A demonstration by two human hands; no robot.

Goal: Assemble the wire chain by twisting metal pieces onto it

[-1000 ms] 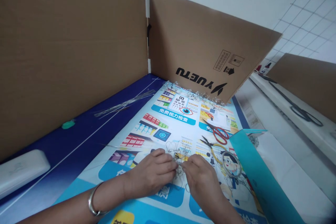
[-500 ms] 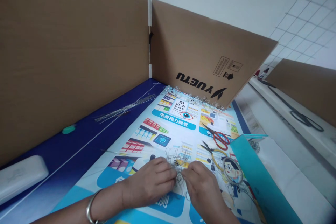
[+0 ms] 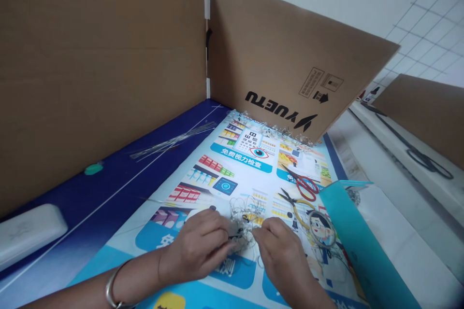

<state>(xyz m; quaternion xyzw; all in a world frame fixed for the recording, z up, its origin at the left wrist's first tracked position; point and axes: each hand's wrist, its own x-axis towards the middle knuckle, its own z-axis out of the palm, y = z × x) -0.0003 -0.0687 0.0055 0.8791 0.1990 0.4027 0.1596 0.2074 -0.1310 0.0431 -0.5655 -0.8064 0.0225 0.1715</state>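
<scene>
A tangled piece of thin silver wire (image 3: 247, 212) with small dark bits stands between my two hands, above the printed sheet. My left hand (image 3: 203, 246), with a silver bangle at the wrist, pinches the left side of the wirework. On the right side, my right hand (image 3: 282, 251) has its fingertips pressed together at the wire loops. Yellow-handled pliers (image 3: 300, 207) and red-handled scissors (image 3: 306, 186) lie to the right of the wirework. A coil of wire (image 3: 322, 228) rests beside the pliers.
Cardboard panels (image 3: 275, 58) stand at the left and back, with wire pieces (image 3: 282, 131) along the back one. Straight wires (image 3: 174, 141) and a white case (image 3: 32, 234) lie at left. A teal folder (image 3: 362, 236) is at right.
My left hand has shifted slightly left, and more of the wirework shows between the hands. The right hand still pinches near the wire. The whole view has tilted a little.
</scene>
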